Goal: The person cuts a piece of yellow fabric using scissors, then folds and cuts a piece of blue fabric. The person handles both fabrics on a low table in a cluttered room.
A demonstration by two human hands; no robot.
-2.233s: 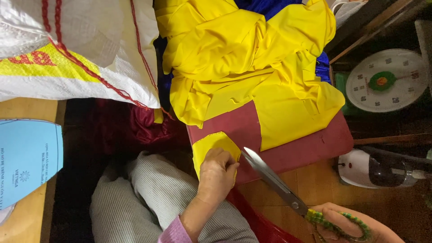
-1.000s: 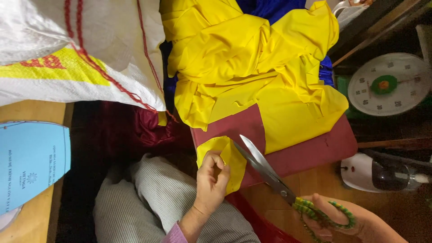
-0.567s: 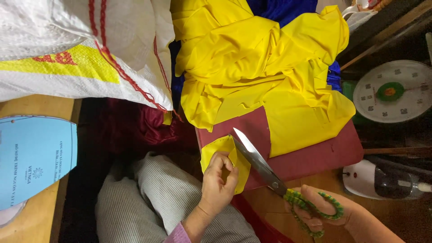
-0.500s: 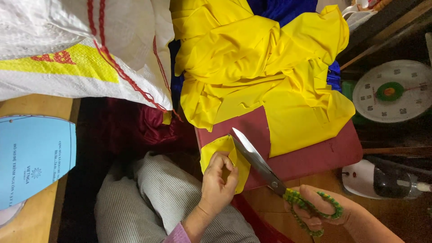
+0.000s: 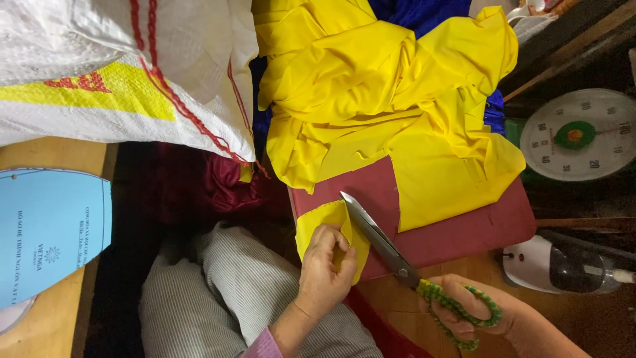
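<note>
Far left: a light blue paper sheet [image 5: 50, 235] lies on a wooden table [image 5: 40, 325], printed side up. Above it a white woven sack [image 5: 119, 73] with yellow band and red stripes lies on its side; mouth not in view, contents cannot be told. Below the sack's right end, dark red cloth [image 5: 212, 189] is bunched in shadow.

Centre bottom: a knee in grey striped trousers [image 5: 225, 298]. Left hand [image 5: 323, 268] closed in a pinch on a small yellow fabric piece [image 5: 317, 222], pressing it onto a dark red fabric panel [image 5: 450, 225]. Scissors [image 5: 377, 238] lie just beside the left fingers, blades nearly together, tip at the upper edge of the yellow piece.

Above: a large crumpled yellow cloth [image 5: 384, 99] heaped over the red panel's upper part, with blue cloth [image 5: 417, 13] showing behind it.

Right bottom: right hand [image 5: 474, 315] wrapped around the green-wound scissor handles, fingers through the loops, gripping firmly.

Far right: a round white dial scale [image 5: 576, 136] with a green centre, its face bare. Below it a white iron [image 5: 563, 265] with a clear tank; whether there is water inside cannot be told.
</note>
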